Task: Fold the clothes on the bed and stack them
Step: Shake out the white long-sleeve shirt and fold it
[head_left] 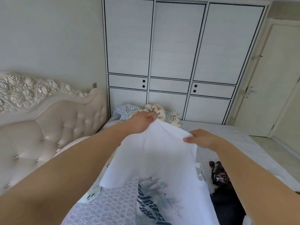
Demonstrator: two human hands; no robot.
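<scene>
A white T-shirt hangs above the bed, its printed side facing away so faint lettering shows through near the bottom. My left hand pinches its upper left edge. My right hand pinches the upper right edge, a little lower. The shirt drapes down over other clothes on the bed: a dark speckled garment at the right and a pale printed piece at the left, both partly hidden.
A bundle of checked and floral cloth lies at the bed's far edge. The tufted headboard stands at the left. A white wardrobe fills the far wall, with a door at the right.
</scene>
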